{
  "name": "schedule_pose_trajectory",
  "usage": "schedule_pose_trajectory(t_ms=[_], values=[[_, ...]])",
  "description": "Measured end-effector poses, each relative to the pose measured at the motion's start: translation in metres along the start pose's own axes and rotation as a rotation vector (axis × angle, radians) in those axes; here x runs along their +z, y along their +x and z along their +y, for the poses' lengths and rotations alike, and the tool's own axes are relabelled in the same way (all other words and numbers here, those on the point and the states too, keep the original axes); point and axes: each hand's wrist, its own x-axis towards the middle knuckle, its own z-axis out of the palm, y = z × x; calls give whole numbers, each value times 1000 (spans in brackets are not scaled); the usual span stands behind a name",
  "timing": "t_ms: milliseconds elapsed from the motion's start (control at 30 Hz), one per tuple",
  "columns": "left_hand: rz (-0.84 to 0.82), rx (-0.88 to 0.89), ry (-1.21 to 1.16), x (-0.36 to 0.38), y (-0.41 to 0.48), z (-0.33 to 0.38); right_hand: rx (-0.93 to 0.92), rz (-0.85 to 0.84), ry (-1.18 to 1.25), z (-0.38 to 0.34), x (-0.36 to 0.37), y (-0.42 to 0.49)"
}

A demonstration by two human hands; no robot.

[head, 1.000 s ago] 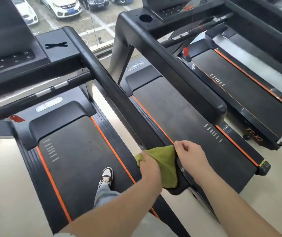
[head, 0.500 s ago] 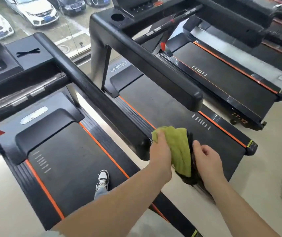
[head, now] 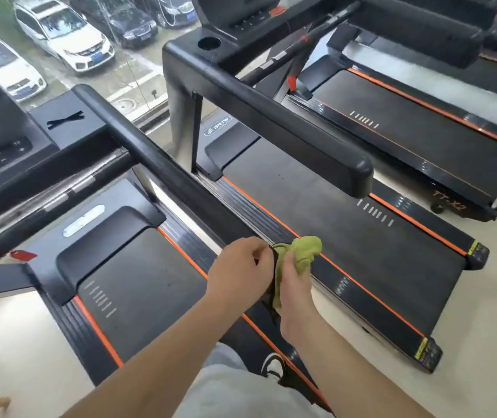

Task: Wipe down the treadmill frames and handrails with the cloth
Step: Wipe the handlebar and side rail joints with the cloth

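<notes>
A long black handrail [head: 166, 170] of the treadmill I stand on runs from the console down to my hands. My left hand [head: 241, 268] sits over its near end with fingers curled round it. Right beside it, my right hand [head: 294, 286] grips a bunched green cloth [head: 306, 251] against the other side of that end. The cloth bulges above the thumb, and a strip of it hangs down between the two hands. The tip of the rail is hidden by hands and cloth.
A second treadmill stands to the right with its own thick handrail [head: 271, 122] and orange-edged belt [head: 362, 251]; a third lies beyond. My shoe [head: 273, 366] rests on the side rail. A window [head: 90, 55] ahead overlooks parked cars.
The cloth has passed from my left hand to my right and is now bunched up. Both hands have closed in on the end of the rail, and the view has shifted forward.
</notes>
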Motion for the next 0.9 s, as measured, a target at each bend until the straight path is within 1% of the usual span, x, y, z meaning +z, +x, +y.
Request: schedule_pose_trajectory(t_ms=[67,100,133,167,233,267,300,400,433,467,533,600,633,667,700,733,767,833,867,900], values=[[34,-84,-120,0,3,-19,-27,110,-14,-5,11,9],[54,-111,-174,1,3,-28,-39,107,-14,-12,11,13],[74,-126,-211,2,2,-35,-24,75,-15,-19,11,21],[88,-134,-240,3,0,-41,5,9,-25,-29,10,25],[99,-162,-300,2,-3,-48,86,-65,-91,-40,4,35],[106,-179,-327,0,-3,-50,90,-81,-105,-40,5,37],[119,-192,-345,-1,-3,-53,40,-40,-124,-36,8,39],[162,-198,-356,-5,-2,-59,-222,244,-252,-13,28,18],[172,-197,-358,-6,-1,-61,-312,279,-309,-7,34,8],[177,-197,-363,-6,0,-62,-421,275,-396,-1,38,2],[185,-208,-376,-4,1,-65,-735,261,-733,10,43,-3],[202,-242,-395,-3,5,-68,-1002,303,-1007,19,42,7],[213,-258,-404,-4,7,-71,-1094,301,-1103,16,41,17],[221,-272,-410,-7,9,-73,-1141,278,-1172,9,42,27],[224,-283,-406,-10,10,-76,-1123,239,-1228,-1,45,37],[226,-290,-398,-14,13,-79,-1019,167,-1247,-17,51,46],[222,-296,-393,-19,16,-82,-831,31,-1202,-35,55,56],[207,-323,-413,-27,22,-90,-362,-293,-877,-72,64,70],[201,-338,-427,-31,26,-94,-247,-359,-774,-83,67,72],[202,-349,-437,-35,31,-97,-221,-351,-789,-88,71,71]])
